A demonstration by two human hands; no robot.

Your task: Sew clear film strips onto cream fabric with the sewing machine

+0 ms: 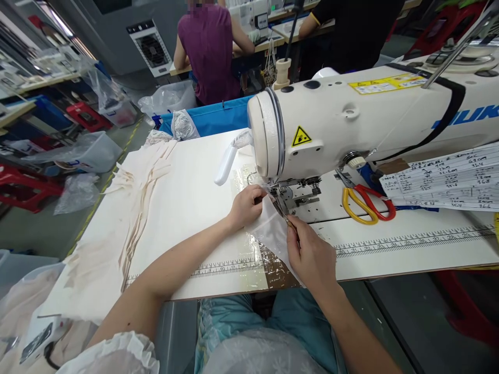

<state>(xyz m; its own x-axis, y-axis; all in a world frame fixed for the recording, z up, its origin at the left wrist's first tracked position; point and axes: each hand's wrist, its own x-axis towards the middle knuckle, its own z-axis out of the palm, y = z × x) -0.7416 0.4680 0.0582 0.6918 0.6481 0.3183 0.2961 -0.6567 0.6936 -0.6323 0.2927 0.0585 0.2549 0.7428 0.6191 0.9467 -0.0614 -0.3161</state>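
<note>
A piece of sheer white fabric lies by the needle area of the white sewing machine, its lower part hanging toward the table's front edge. My left hand pinches the fabric's upper edge close to the presser foot, fingertips together. In my right hand is a slim, dark metal tool that looks like thread snips, pointing up and left at the fabric beneath the machine head. The fingers wrap round its handle, so most of it is hidden.
Scissors with yellow and red handles lie right of the needle plate, near handwritten paper strips. Pale fabric pieces are stacked on the left of the white table. Beyond sits a person in purple.
</note>
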